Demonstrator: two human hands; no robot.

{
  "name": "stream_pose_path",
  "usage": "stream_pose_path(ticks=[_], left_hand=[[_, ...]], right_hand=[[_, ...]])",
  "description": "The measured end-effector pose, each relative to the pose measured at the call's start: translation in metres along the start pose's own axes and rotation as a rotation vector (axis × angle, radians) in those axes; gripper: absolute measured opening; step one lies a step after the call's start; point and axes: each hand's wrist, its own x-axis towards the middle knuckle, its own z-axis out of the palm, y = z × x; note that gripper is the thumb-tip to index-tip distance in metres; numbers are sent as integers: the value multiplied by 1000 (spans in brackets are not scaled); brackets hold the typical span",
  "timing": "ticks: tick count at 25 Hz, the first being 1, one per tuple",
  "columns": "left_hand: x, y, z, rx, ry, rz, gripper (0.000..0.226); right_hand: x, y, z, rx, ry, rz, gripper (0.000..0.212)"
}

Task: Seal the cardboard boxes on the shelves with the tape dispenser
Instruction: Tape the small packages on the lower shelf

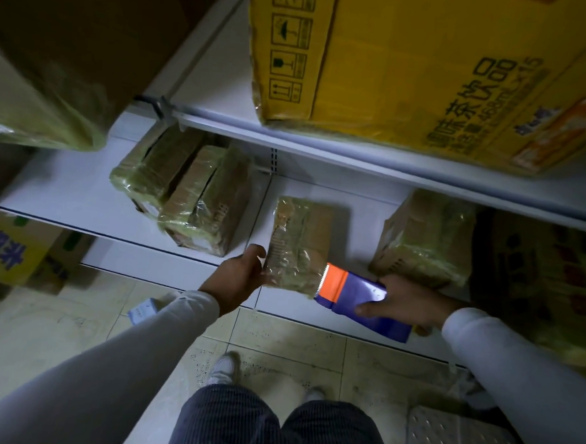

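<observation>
Cardboard under yellowed tape: the small box (300, 244) sits at the lower shelf (80, 191) edge, left hand (244, 273) gripping its near corner. Right hand (405, 306) clasps the purple tape dispenser (355, 296), blade touching the box; next, likely a steady pull across.

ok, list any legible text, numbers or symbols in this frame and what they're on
"调味茶饮品": yellow carton on the upper shelf, upside down in view.
"468mL×15": same carton, next line; the smaller print beside it is blurred.
Four handling pictograms, including umbrella and glass: carton's end panel.
Large blue characters: yellow box at far left, cut off, unreadable.
Paper slip on the floor: too small.
Taped boxes, tape dispenser: no legible text.
</observation>
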Motion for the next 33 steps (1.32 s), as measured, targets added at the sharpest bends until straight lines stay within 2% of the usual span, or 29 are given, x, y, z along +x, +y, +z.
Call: stream_pose_path(ticks=[5, 8, 10, 12, 14, 17, 21, 24, 28, 33], left_hand=[[15, 3, 1, 67, 3, 51, 40], [11, 1, -2, 195, 5, 108, 74], [14, 5, 0, 355, 68, 253, 91], [26, 12, 6, 511, 2, 461, 84], [40, 16, 13, 641, -108, 535, 72], [50, 10, 20, 734, -118, 531, 61], [54, 6, 18, 653, -117, 508, 59], [56, 7, 18, 645, -137, 495, 59], [55, 6, 20, 609, -131, 458, 60], [50, 16, 31, 611, -52, 376, 75]], right_hand=[[5, -3, 1, -120, 18, -20, 39], [6, -1, 8, -5, 15, 5, 45], [7, -1, 13, 56, 3, 6, 43], [10, -3, 17, 56, 4, 2, 40], [12, -4, 20, 57, 12, -3, 36], [12, -1, 25, 94, 11, -16, 31], [5, 9, 22, 119, 19, -52, 35], [-18, 32, 13, 132, 15, -51, 30], [-30, 46, 15, 27, 68, 37, 41], [3, 17, 46, -13, 121, 188, 51]])
